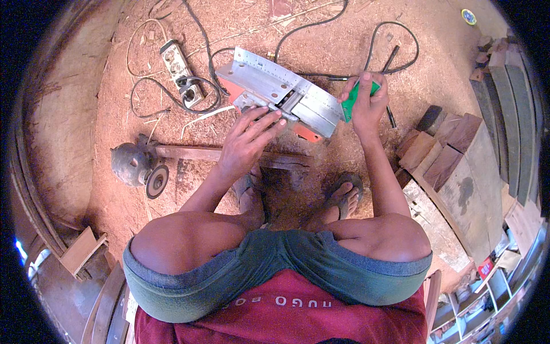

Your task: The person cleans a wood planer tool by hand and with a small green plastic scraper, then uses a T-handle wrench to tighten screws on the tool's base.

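Observation:
An upturned electric planer (321, 109) lies in front of me, with a long silver sole and an orange-red body. A silver angled plate with a scale along its edge (252, 71) sits against its far left part. My left hand (247, 137) rests on the planer's near side, fingers stretched towards the cutter opening. At the planer's right end, my right hand (369, 106) is closed around a flat green piece (356, 102), whose lower tip meets or nearly meets the sole's corner. I cannot make out exactly what kind of tool the green piece is.
A power strip (182, 74) and looping black cable (298, 26) lie on the sawdust-covered floor. An angle grinder or bench grinder with a disc (156, 180) sits at left beside a wooden bar (189, 152). Wood blocks (441, 143) are stacked at right.

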`<control>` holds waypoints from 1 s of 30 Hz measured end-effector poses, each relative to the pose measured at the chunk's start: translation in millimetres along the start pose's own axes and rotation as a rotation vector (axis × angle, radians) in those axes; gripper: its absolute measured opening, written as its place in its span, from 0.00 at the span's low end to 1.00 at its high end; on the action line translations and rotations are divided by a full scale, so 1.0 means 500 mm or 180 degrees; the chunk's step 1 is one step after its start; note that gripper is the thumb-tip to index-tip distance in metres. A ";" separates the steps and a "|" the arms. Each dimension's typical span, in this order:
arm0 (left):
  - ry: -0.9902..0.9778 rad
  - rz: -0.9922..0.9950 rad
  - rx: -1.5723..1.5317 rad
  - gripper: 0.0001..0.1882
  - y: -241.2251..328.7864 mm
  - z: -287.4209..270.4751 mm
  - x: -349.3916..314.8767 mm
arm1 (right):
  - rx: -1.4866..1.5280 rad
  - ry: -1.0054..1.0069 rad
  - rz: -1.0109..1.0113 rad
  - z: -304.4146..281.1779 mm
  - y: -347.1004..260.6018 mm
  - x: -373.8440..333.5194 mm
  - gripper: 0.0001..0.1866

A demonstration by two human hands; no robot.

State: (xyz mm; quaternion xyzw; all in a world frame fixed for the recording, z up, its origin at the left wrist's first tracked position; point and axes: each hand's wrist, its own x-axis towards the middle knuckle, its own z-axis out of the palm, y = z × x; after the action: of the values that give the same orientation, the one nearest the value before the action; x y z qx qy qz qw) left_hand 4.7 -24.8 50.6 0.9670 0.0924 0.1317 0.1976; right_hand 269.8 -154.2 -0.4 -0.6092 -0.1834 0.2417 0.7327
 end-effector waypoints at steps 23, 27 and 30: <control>-0.0137 0.0010 0.0112 0.26 -0.002 -0.005 -0.001 | -0.0035 0.0092 -0.0114 0.002 0.003 0.001 0.14; -0.0125 0.0040 0.0114 0.26 -0.004 -0.006 -0.003 | 0.0099 0.0121 -0.0079 0.007 0.000 -0.001 0.13; -0.0187 0.0056 0.0089 0.26 -0.003 -0.011 -0.003 | 0.0144 0.0110 -0.0081 0.006 0.000 -0.001 0.13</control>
State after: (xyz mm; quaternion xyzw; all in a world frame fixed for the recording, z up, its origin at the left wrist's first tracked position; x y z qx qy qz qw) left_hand 1.7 -21.9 54.7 0.9739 0.0799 0.1036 0.1856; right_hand 267.8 -152.1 0.1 -0.5941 -0.1729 0.2259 0.7524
